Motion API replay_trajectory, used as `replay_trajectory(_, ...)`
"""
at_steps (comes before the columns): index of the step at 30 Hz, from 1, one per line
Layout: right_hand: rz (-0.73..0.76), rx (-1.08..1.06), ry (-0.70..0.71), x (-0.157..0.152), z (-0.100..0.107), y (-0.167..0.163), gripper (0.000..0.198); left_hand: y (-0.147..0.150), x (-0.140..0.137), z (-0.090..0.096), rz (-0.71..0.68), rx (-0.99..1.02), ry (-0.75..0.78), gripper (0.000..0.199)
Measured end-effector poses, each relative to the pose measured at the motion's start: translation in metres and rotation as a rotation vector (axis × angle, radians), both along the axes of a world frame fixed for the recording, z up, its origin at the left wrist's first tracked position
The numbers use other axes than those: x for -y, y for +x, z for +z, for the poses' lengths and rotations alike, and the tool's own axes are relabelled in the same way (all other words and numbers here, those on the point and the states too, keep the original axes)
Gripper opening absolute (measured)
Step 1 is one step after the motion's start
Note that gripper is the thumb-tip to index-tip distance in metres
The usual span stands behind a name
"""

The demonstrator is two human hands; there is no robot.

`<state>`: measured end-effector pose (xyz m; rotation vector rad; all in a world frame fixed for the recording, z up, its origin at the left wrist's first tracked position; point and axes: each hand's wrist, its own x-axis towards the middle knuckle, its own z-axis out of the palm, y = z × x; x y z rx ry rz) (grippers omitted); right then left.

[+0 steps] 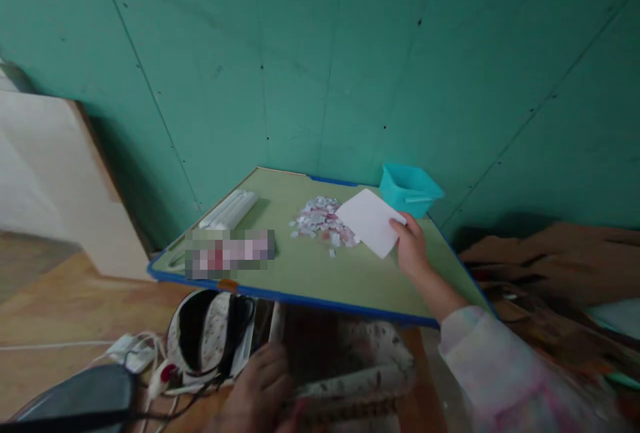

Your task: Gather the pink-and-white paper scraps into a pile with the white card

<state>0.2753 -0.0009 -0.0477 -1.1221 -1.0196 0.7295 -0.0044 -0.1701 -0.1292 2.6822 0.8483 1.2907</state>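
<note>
My right hand (411,246) pinches the right corner of a pale, roughly square sheet of paper (371,221), holding it over the right half of the table. Under and beside the sheet's left edge lies a heap of small cut paper pieces (320,216), mostly white with some pinkish ones. My left hand (267,376) is low, below the table's front edge, blurred and with curled fingers. A white upright strip (277,323) shows just above it, and a reddish bit (300,412) beside it; what the hand grips cannot be made out.
The greenish table (280,280) has a blue edge and stands against a green wall (300,73). On it are a turquoise bin (410,190), white rolled sheets (230,210) and a blurred-out item (230,254). Below are a spotted bag (213,336), cables and a spotted white container (355,380).
</note>
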Motion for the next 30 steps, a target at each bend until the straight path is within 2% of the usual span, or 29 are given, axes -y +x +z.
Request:
replay_trajectory(6,-0.031,-0.076,0.048,0.037,0.011,0.011,0.024,-0.009,0.012,0.012,0.013,0.015,0.058,0.015)
replay_trajectory(13,0.016,-0.110,0.023,0.068,0.019,0.014,0.026,-0.013,0.015,0.002,0.016,-0.014,0.037,0.020)
replay_trajectory(21,0.111,-0.034,-0.055,0.057,0.034,0.009,0.032,-0.016,0.008,0.005,0.047,0.006,0.037,0.021)
replay_trajectory(30,0.107,0.039,-0.075,0.032,0.019,-0.004,0.035,-0.026,0.013,0.012,0.024,-0.019,0.056,0.014)
